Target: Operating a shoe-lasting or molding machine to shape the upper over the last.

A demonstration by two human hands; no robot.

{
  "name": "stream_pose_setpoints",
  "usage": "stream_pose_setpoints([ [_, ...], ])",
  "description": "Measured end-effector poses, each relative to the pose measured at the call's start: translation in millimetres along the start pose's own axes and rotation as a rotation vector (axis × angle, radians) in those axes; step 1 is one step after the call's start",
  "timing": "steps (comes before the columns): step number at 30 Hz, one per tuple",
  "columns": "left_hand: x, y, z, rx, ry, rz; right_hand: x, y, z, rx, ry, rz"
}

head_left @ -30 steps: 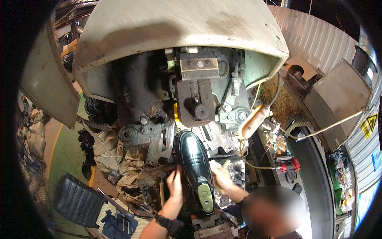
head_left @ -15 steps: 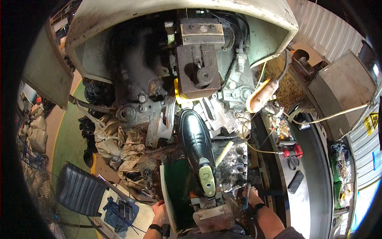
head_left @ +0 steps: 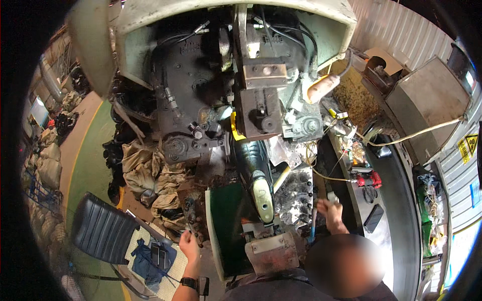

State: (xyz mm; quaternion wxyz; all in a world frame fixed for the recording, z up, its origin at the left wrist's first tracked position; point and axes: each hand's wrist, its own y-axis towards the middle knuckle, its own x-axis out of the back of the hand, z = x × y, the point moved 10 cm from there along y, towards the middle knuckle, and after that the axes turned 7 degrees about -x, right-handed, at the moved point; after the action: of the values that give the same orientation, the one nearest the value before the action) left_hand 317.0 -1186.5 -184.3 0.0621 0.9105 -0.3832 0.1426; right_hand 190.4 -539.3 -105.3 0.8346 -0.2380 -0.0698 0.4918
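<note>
At a heavy shoe press, a black shoe [head_left: 255,168] sits sole-up on its stand. Left of the shoe, the left hand [head_left: 189,246] pinches a small dark part beside grimy rags [head_left: 145,170]. Right of it, the right hand [head_left: 329,208] closes on a pale object near the black workbench [head_left: 396,200]. Steady, short reaches suit best; clutter crowds both sides.

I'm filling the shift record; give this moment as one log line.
left hand: off shoe, by green panel | right hand: raised, holds small pale item | glossy black shoe: sole up on machine, untouched
</note>
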Motion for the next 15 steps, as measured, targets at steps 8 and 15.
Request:
stream_pose_setpoints([
  [8,-119.1,-49.2,-308.2,-0.261,-0.508,0.433,-175.3,-73.5,90.5,0.356,-0.593,0.557],
  [15,-173.5,-103.3,-379.3,-0.67,0.025,0.291,-201.2,-139.6,73.8,1.012,-1.484,0.393],
])
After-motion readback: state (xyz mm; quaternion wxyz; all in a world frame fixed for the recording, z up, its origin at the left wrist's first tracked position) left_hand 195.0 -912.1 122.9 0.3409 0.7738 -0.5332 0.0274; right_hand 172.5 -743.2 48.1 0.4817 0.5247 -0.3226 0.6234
